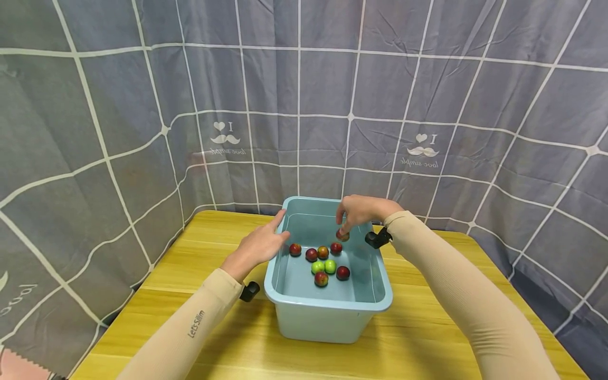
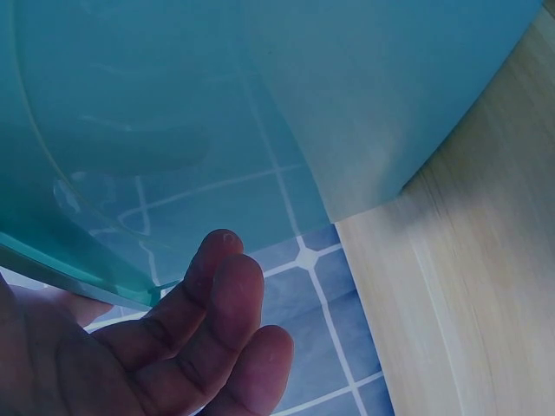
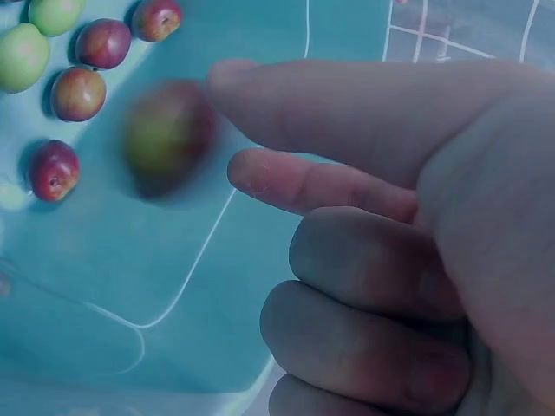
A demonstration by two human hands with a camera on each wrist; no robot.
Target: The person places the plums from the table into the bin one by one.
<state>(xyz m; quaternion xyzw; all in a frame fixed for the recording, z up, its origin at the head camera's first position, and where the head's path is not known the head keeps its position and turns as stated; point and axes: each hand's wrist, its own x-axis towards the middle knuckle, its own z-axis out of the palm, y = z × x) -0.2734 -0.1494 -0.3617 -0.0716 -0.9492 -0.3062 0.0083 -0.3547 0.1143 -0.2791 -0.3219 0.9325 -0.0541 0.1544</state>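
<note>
A light blue plastic tub (image 1: 328, 305) holds several small red plums (image 1: 343, 273) and two green fruits (image 1: 330, 266) on its floor. My right hand (image 1: 363, 209) is over the tub's far right part, thumb and index finger apart, other fingers curled. Just off those fingertips, a red-and-green plum (image 3: 169, 139) hangs in the air, blurred by motion. At the left rim is my left hand (image 1: 261, 244), its index finger stretched along the rim and its thumb over the inner side. Loosely bent fingers (image 2: 234, 303) of that hand show outside the tub wall in the left wrist view.
Under the tub is a yellow wood-grain table (image 1: 228, 232). A grey curtain (image 1: 323, 84) with white grid lines hangs behind and at both sides. Black wrist cameras (image 1: 378, 238) sit on both sleeves, the right one close by the tub's right rim.
</note>
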